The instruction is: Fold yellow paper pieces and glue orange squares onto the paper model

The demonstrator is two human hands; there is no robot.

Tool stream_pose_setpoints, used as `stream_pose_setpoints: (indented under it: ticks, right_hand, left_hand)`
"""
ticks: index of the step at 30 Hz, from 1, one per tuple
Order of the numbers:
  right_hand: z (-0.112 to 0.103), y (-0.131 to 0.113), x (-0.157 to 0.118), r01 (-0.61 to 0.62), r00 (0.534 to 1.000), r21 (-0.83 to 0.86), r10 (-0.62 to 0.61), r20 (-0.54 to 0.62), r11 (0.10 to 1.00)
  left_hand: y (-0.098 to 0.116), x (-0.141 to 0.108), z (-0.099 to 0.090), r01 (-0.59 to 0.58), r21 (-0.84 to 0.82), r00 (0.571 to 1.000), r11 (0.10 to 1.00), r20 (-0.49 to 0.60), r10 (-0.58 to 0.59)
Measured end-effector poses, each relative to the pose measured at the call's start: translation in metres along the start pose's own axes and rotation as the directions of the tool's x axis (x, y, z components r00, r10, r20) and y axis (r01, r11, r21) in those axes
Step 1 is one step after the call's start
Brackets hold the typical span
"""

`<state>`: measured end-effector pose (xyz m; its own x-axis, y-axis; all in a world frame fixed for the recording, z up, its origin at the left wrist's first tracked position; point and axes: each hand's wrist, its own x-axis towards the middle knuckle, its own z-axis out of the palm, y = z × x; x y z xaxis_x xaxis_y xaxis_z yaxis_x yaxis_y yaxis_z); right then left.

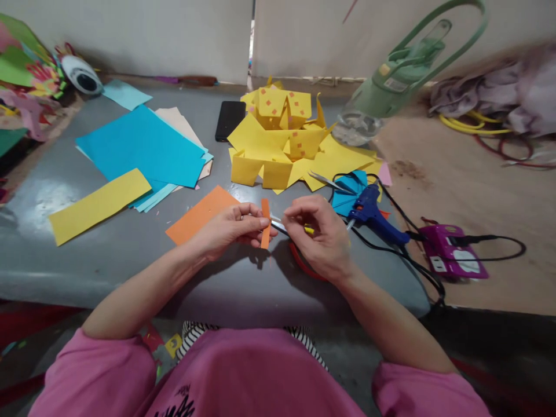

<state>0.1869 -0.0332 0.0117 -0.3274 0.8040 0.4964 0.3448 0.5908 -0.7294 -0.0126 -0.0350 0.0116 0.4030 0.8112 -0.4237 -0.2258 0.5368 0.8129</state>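
My left hand (234,229) pinches a narrow orange paper strip (265,226) upright between thumb and fingers. Close beside it, my right hand (319,234) has its thumb and fingertips pressed together; whatever they hold is too small to make out. Between the hands show the metal blades (278,223) of what looks like scissors, and a red curved handle (304,265) emerges below the right hand. Whether that hand touches them is hidden. An orange paper sheet (204,214) lies partly behind my left hand and wrist.
Yellow paper pieces (263,171) stand at the back centre beside a black phone (230,120). Blue sheets (143,145) and a yellow strip (99,205) lie left. To the right are a blue glue gun (377,214), its cord, a purple power box (452,252) and a green bottle (377,92).
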Motion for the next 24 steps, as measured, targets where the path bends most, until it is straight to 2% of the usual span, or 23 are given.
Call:
stream_pose_setpoints:
  ticks: [2,4,8,11,14,17,20,24]
  right_hand:
    - [-0.002,0.001,0.000,0.205,0.978,-0.132,-0.196,0.076,0.970]
    - [-0.003,0.004,0.001,0.339,0.939,-0.223,-0.312,0.145,0.914]
    - [-0.003,0.009,0.003,0.400,0.916,-0.323,-0.361,0.174,0.858]
    - [-0.003,0.009,0.002,0.410,0.911,-0.319,-0.364,0.195,0.855]
    - [-0.002,0.005,0.001,0.287,0.951,-0.242,-0.245,0.189,0.927]
    - [0.001,0.001,0.000,-0.013,0.986,-0.075,0.025,0.167,0.997]
    - [0.005,-0.001,-0.002,-0.261,0.955,0.110,0.240,0.175,0.959]
    - [0.008,-0.001,-0.003,-0.381,0.918,0.203,0.343,0.198,0.902]
  left_hand:
    - [0.001,0.001,-0.001,0.015,-0.051,1.000,0.999,-0.025,-0.017]
    - [0.000,0.001,-0.003,0.019,-0.072,0.999,0.997,-0.035,-0.022]
    - [-0.002,0.002,-0.003,-0.005,-0.057,1.000,0.998,-0.029,0.003]
    - [-0.003,0.002,-0.003,-0.011,-0.052,1.000,0.999,-0.002,0.011]
    - [-0.004,0.001,-0.001,-0.009,-0.016,1.000,1.000,0.001,0.009]
    - [-0.006,0.000,0.002,-0.102,0.060,0.994,0.993,-0.027,0.103]
    - [-0.007,-0.002,0.006,-0.194,0.122,0.979,0.973,-0.042,0.200]
    - [-0.007,-0.005,0.009,-0.231,0.186,0.970,0.955,-0.038,0.242]
